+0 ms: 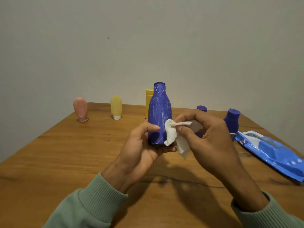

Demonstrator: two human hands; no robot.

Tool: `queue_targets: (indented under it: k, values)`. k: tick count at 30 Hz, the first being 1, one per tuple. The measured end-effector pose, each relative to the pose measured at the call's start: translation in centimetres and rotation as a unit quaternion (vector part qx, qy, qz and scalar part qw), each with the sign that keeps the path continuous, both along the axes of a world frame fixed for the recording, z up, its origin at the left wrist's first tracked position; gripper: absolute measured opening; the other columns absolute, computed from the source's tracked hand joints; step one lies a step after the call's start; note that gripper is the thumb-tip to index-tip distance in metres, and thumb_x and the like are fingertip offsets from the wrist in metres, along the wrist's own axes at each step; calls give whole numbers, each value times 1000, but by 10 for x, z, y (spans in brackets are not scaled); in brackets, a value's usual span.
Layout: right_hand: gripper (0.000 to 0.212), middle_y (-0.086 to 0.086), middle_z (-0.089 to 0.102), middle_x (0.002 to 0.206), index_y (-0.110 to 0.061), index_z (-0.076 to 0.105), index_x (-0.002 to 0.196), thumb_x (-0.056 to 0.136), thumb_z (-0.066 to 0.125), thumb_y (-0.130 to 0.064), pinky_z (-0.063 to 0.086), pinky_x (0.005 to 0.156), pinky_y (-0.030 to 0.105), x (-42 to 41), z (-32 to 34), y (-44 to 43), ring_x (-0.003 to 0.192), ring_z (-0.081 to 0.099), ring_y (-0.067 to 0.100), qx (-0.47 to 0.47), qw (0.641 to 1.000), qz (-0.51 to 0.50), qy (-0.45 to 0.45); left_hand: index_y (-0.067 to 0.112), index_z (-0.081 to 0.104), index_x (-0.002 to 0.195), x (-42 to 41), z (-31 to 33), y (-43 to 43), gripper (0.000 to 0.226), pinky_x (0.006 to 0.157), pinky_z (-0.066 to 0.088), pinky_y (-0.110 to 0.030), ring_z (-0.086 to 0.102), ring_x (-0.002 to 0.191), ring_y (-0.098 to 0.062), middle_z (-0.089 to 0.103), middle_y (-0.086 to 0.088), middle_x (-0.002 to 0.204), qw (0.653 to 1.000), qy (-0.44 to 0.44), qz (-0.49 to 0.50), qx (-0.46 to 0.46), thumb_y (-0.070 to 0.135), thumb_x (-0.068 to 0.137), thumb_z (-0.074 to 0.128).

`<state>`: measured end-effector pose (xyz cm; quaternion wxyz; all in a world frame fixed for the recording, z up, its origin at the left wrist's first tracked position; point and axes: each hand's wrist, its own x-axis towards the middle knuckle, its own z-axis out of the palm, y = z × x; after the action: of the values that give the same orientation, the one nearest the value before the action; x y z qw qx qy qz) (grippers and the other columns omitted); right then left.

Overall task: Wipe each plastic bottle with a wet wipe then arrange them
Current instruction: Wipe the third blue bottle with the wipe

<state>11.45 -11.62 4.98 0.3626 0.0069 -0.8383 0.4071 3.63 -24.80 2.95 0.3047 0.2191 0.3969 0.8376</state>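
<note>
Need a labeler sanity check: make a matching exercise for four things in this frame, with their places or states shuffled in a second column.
1. pink bottle
2. streaked blue bottle
3. wet wipe
4. wipes pack

A. lying at the right edge of the table
B. gripped by the left hand
C. standing far left on the table
D. pinched in the right hand

Pairs: 1-C, 2-B, 3-D, 4-A

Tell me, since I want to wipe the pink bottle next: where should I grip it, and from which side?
Probably round the wide middle of the pink bottle, coming from the near side. It stands on its narrow cap, so a low grip or a push could tip it. The pale yellow bottle beside it stands apart, leaving room.
</note>
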Motion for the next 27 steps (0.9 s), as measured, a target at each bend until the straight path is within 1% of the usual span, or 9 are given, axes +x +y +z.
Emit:
queue_targets:
  k: [2,4,6,11,14,16,21,24,27]
  values:
    - [18,-21,60,93,-31,63,93,83,67,-16,46,63,5,0,-3,-1,93,53,-12,-1,1000,18,-2,0,56,124,2,-3,-1,48,77,49,-44,60,95,-32,63,-23,114,1000,-17,-10,15,30,88,46]
    - [17,-21,61,95,-27,65,95,83,67,-16,45,60,4,-1,-7,-2,93,54,-12,-8,1000,30,0,8,51,134,0,-7,-1,56,85,48,-46,61,106,-31,62,-20,128,999,-26,-12,17,45,94,38]
    - [18,-23,61,95,-27,65,96,82,68,-17,45,61,4,-1,-10,-3,94,54,-12,1,1000,27,6,14,48,139,-3,-10,0,60,85,52,-45,63,109,-30,62,-18,130,1000,-30,-8,3,53,98,28]
    - [22,-29,57,95,-28,65,100,82,67,-16,47,69,5,-3,-16,-2,96,55,-10,52,997,17,45,11,55,129,-6,-14,3,55,83,50,-45,65,98,-29,69,-16,117,997,-68,13,-23,47,103,23]
    - [26,-27,56,98,-27,65,104,81,68,-14,46,76,7,-2,-18,-2,100,55,-6,99,994,30,36,7,56,127,-4,-11,4,51,97,45,-48,62,107,-29,64,-19,124,993,-119,12,2,42,103,30]
    - [28,-28,55,97,-26,66,105,81,69,-11,45,78,6,-1,-18,-2,101,54,-7,124,991,34,24,5,57,126,-4,-11,5,50,100,45,-50,62,108,-30,64,-21,124,990,-142,7,12,41,102,34]
    - [28,-22,58,98,-23,68,105,79,69,-10,43,81,4,3,-15,-2,91,54,-13,172,985,18,6,6,62,119,-4,-14,6,51,98,43,-44,66,92,-25,71,-15,103,989,-150,12,-2,46,100,38]
    - [25,-16,65,99,-23,69,104,80,67,-16,49,76,8,7,-12,-5,91,58,-6,192,981,17,-11,3,61,123,-1,-13,6,53,100,45,-41,66,95,-24,69,-16,108,987,-162,10,8,46,100,40]
    - [28,-17,64,101,-26,68,105,79,60,-25,46,74,7,9,-13,-12,94,57,-6,199,979,38,-35,1,55,132,2,-13,2,58,102,45,-39,64,101,-24,66,-17,112,988,-153,-1,6,47,100,40]
